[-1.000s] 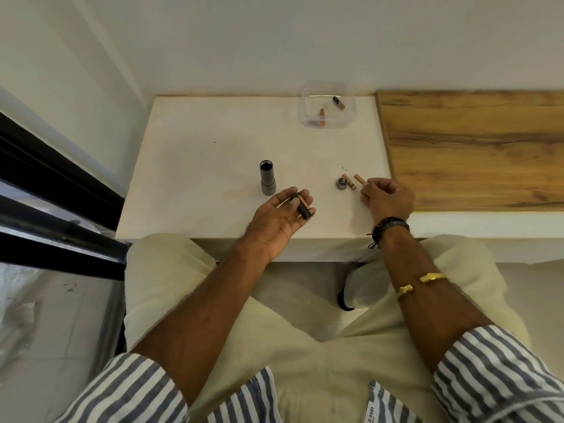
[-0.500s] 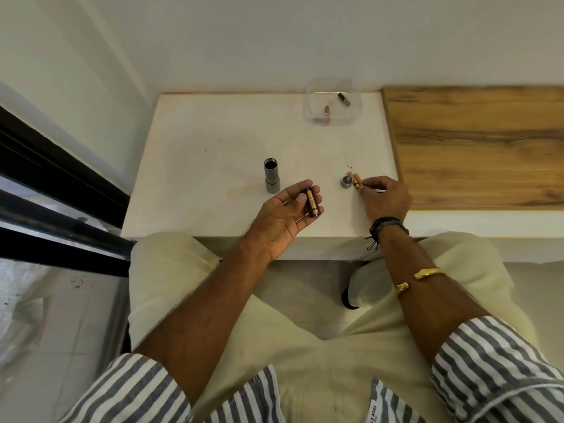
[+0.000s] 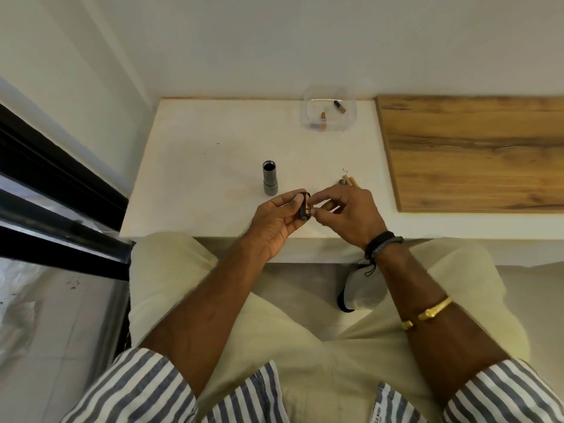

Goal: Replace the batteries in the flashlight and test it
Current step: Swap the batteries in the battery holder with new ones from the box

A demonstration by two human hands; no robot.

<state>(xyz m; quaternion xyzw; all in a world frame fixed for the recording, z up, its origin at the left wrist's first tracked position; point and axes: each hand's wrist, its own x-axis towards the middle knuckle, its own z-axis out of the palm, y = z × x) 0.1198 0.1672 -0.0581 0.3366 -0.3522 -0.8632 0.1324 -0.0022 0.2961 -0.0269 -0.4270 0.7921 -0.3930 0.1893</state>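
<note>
Right hand point(image 3: 351, 215) has left the tabletop: a second ago it was picking at the loose cells beside the tail cap point(image 3: 343, 182), and now it has swung in to about 3 o'clock of the battery holder point(image 3: 304, 206), thumb and forefinger pinched together right against the holder's edge. A tan sliver shows under its curled fingers, which looks like a battery point(image 3: 328, 206), though most of it is hidden.

The left hand point(image 3: 274, 221) has changed too. Its palm lay open and upturned with the holder resting across the fingers; now the fingers and thumb grip the black holder and stand it nearly upright above the table's point(image 3: 198, 178) near edge. A copper-coloured cell already sits in one of its slots.

The flashlight body point(image 3: 270, 178) has not moved. It stands on end, open mouth up, at about 11 o'clock from the left hand and clear of it. A spare battery point(image 3: 353, 181) lies touching the cap at about 12 o'clock from the right hand. At the far edge, at 12 o'clock, a clear tub point(image 3: 329, 123) holds two more cells.

Judging from this, the work has passed from fetching to loading. The task seems about midway: the holder has to be filled, slid into the body, capped and the light tried.
</note>
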